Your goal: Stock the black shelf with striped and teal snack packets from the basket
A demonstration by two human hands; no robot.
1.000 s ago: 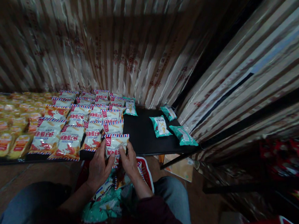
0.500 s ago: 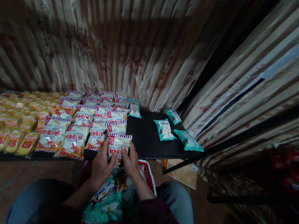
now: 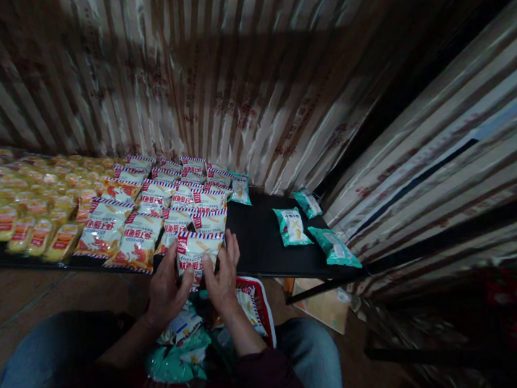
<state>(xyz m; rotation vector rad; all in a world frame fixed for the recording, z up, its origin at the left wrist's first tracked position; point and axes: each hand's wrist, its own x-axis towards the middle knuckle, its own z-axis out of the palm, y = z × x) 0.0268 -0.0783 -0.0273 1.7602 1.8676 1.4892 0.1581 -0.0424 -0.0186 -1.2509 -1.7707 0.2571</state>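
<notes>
A: Where is the white snack bag (image 3: 200, 245) lying?

B: It is lying between the two hands, over the front edge of the black shelf (image 3: 258, 234); its striped top seam is facing away from the person and running roughly left to right; its long axis seems to be pointing outward from the body, though the hands are hiding the lower end.

A: Which hand is nearer?

B: Neither; the left hand (image 3: 164, 292) is flanking its left side and the right hand (image 3: 221, 279) its right; both are gripping it, thumbs resting on the printed face, the other fingers lying along the sides; how far they are reaching behind, I cannot tell.

A: Is it touching the shelf?

B: I cannot tell; in this view its top is overlapping the matching bags (image 3: 135, 239), which are sitting in rows beyond it and to its left.

A: And farther out?

B: Yellow packs (image 3: 62, 241) are crowding the far left; teal bags (image 3: 293, 226) are lying to the right, nearer the right hand; below the wrists, a red basket (image 3: 267, 311) is holding more bags.
</notes>
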